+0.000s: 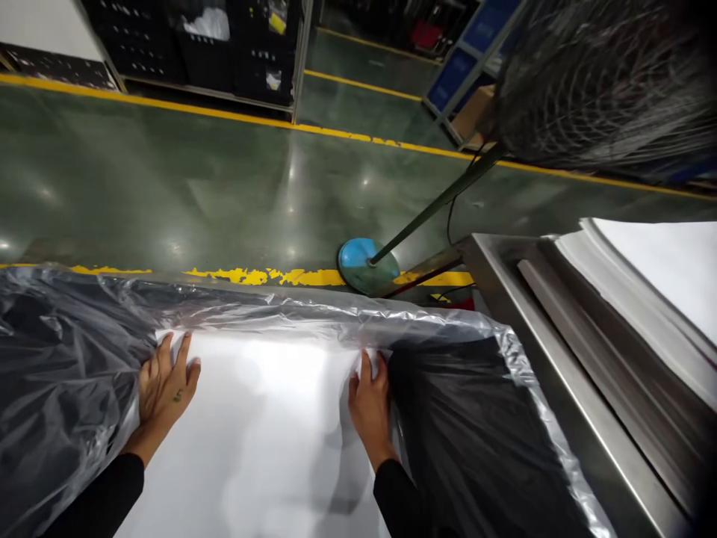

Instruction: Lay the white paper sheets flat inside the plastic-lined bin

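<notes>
A large white sheet (269,433) lies flat in a container lined with clear plastic film (61,373). My left hand (168,381) rests at the sheet's far left corner, fingers spread and pointing away from me. At the far right corner, my right hand (370,403) touches the sheet's edge with its fingers somewhat apart and slightly bent. Neither hand is wrapped round anything. Black material (470,418) shows under the film to the right of the sheet.
A metal frame (538,359) with stacked white sheets (666,276) stands at the right. Beyond the container is a caged fan (605,82) on a blue round base (358,258). Shelving with black bins (207,52) stands across the green floor.
</notes>
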A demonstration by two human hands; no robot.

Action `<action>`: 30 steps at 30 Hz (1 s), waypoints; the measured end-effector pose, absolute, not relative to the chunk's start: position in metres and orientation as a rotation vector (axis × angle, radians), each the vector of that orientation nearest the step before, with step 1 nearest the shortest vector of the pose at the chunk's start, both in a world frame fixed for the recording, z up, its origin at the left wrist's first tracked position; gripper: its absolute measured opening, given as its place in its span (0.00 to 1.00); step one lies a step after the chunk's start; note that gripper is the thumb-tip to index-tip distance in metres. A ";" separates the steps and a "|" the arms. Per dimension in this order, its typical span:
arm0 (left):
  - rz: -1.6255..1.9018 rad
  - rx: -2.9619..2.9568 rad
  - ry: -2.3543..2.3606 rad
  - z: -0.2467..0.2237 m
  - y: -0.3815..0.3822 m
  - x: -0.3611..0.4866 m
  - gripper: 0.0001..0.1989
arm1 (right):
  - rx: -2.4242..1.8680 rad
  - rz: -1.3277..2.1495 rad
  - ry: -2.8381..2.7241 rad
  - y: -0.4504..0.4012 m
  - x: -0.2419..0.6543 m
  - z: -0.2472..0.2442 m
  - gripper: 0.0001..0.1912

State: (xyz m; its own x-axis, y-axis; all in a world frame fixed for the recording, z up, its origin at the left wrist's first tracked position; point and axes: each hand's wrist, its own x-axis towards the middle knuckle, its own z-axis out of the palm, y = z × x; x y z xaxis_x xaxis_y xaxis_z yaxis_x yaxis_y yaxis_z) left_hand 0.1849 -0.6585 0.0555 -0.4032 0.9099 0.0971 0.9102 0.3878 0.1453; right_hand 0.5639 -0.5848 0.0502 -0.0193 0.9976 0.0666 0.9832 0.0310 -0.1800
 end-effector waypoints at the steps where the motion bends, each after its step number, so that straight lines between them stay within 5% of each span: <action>1: -0.252 -1.709 -2.622 0.057 -0.659 0.185 0.28 | -2.081 0.128 -2.122 -0.586 0.563 0.050 0.27; 12: -0.027 -1.677 -2.645 0.058 -0.664 0.182 0.29 | -2.134 0.094 -2.163 -0.578 0.560 0.056 0.29; 30: -0.134 -1.590 -2.774 0.055 -0.653 0.175 0.24 | -2.010 0.141 -2.230 -0.579 0.582 0.053 0.34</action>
State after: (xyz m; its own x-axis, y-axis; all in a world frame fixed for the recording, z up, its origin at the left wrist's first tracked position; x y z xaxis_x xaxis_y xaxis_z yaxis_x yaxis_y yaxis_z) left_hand 0.1749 -0.6531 0.0547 -0.5053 0.8629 -0.0095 0.8580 0.5035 0.1016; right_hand 0.5815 -0.5794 0.0531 -0.1004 0.9942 0.0384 0.9814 0.1053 -0.1606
